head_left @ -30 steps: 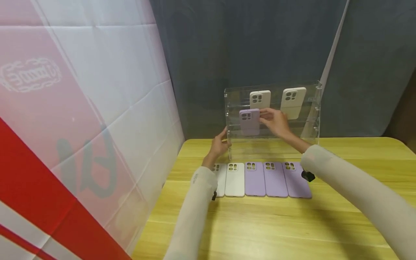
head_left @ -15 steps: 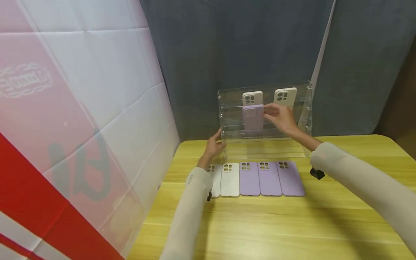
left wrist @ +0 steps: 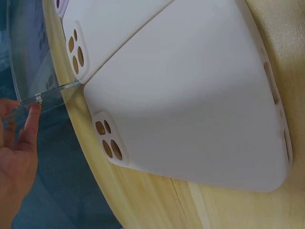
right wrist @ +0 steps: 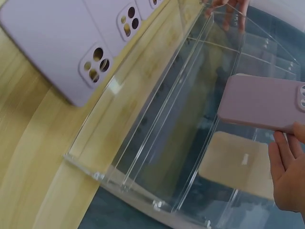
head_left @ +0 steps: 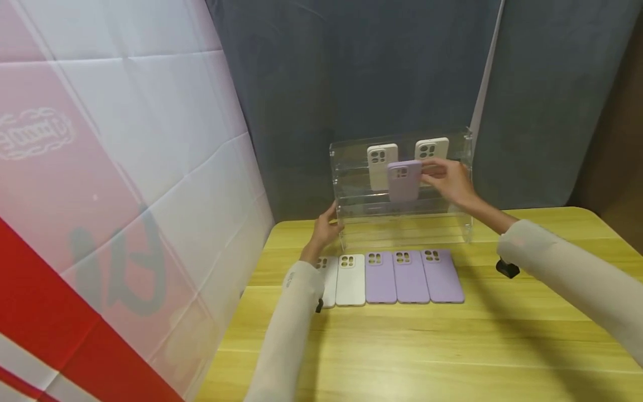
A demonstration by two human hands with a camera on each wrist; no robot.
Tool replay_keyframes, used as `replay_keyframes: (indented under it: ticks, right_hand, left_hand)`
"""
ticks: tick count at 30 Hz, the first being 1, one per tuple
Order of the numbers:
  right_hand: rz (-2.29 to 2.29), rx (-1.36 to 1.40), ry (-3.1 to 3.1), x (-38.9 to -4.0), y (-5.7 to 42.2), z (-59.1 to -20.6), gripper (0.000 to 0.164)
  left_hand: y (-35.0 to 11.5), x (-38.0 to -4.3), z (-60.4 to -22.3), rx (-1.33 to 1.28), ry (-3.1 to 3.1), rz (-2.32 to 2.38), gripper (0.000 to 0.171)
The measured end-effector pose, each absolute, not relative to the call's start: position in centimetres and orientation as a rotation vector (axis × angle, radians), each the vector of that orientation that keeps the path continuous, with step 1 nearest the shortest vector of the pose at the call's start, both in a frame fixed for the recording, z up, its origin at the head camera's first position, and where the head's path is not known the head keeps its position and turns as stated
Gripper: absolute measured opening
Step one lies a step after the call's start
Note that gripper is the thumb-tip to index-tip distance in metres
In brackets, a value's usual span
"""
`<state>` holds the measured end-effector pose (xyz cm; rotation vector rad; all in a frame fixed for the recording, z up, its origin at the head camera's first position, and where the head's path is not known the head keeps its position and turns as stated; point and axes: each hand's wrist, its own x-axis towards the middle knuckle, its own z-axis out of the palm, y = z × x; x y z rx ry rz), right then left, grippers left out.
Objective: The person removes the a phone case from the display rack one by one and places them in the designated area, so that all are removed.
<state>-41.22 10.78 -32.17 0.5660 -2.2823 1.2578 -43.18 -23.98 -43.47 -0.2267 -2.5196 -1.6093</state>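
My right hand (head_left: 452, 181) pinches a purple phone case (head_left: 403, 184) by its right edge, upright in front of a clear acrylic tiered display stand (head_left: 402, 209). Its camera cutouts face me at the top left. Behind it on the stand are two white phone cases, a left one (head_left: 378, 173) and a right one (head_left: 441, 146); the right one is partly hidden by my hand. My left hand (head_left: 324, 230) grips the stand's left side panel, with thumb and fingers on either side in the left wrist view. Whether the purple case touches a shelf, I cannot tell.
Before the stand, a row of cases lies flat on the wooden table (head_left: 392, 352): two white cases (head_left: 350, 282) at left, three purple cases (head_left: 380, 282) at right. My left sleeve partly covers the leftmost. A dark curtain (head_left: 351, 72) hangs behind; a printed sheet (head_left: 166, 117) stands at left.
The purple case has moved right along the stand with my right hand, from before the left white case to between the two white ones. My left hand keeps its hold; the head view has shifted slightly.
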Motion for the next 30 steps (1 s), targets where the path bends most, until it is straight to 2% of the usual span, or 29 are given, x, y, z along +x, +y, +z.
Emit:
replay_keyframes:
  ticks: [8,14,30]
  right_hand:
    - [1.210,0.545,-2.285,-40.3,12.6,-31.7,0.032]
    - [1.189,0.528,-2.327,-39.5,14.5,-31.8,0.038]
    - [1.119,0.452,-2.445,-37.1,19.7,-35.4,0.052]
  left_hand:
    - [-24.2,-42.8,-43.0,-0.276,-2.529,-1.634,0.088]
    - [-24.3,-43.4,-43.2,-0.250,-2.529,-1.622,0.088]
    - [-24.1,-43.4,-43.0,-0.230,-2.538,-1.602,0.087]
